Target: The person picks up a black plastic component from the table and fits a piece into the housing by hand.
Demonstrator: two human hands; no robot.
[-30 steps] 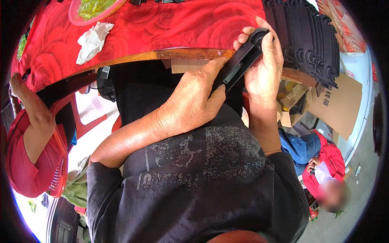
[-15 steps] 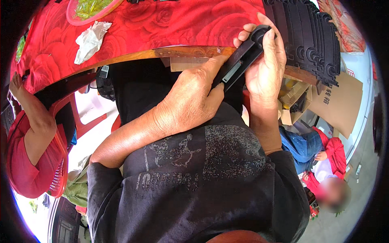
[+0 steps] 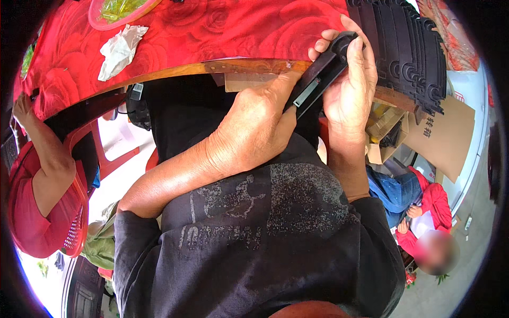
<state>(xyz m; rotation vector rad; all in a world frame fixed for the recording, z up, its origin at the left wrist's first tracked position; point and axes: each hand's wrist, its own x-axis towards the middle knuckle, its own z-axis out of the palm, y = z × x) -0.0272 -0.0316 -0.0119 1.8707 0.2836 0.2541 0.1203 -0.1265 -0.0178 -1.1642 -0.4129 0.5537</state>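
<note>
A long black plastic housing with a rounded far end and an open channel is held slantwise in front of my chest. A pale, narrow strip shows inside its channel. My left hand grips the lower end between thumb and index finger. At the upper end my right hand is closed round the housing, its thumb along the near side and fingertips showing behind. My left hand hides the lower tip of the housing.
On the red rose-patterned tablecloth lie a crumpled white tissue and a pink-rimmed bowl of yellow-green pieces. Similar black parts are stacked at the table's right. Cardboard boxes stand below. One person sits left, another right.
Both hands and the housing have shifted very slightly to the right together. The grip on the housing looks the same.
</note>
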